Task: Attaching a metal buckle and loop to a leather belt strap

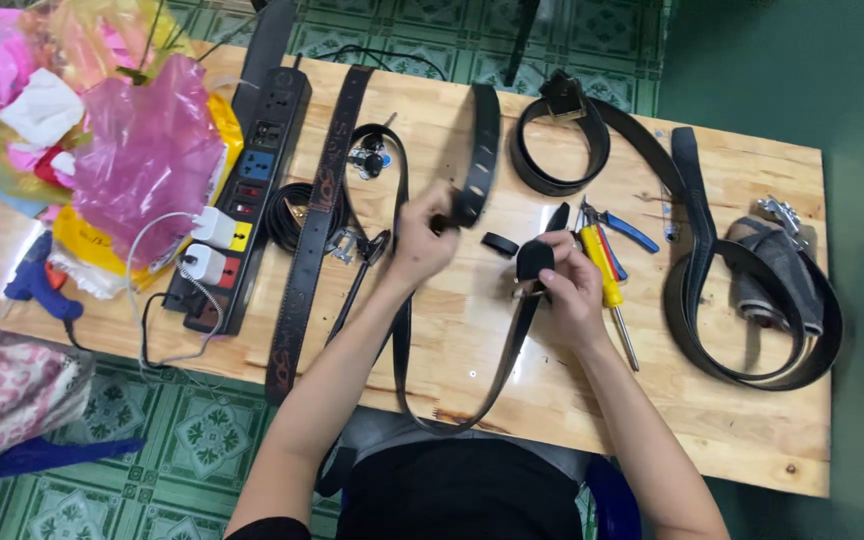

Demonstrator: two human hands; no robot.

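A black belt runs between both hands over the middle of the wooden table, its long loop sagging past the near edge. The left hand is pinched shut on 1 end of the belt, up where the strap rises toward the far edge. The right hand is closed around the other end, fingers wrapped near a small metal fitting. A small black loop lies on the wood between the 2 hands.

Just right of the right hand lie a yellow-handled screwdriver and blue-handled pliers. Farther right, toward the right edge, a coiled black belt surrounds a grey rolled piece. Another black belt with a buckle curls near the far edge.

Left of the left hand, a brown patterned belt lies lengthwise, and beside it a black power strip with 2 white plugs. At the left end sit pink and yellow plastic bags and a blue glue gun.
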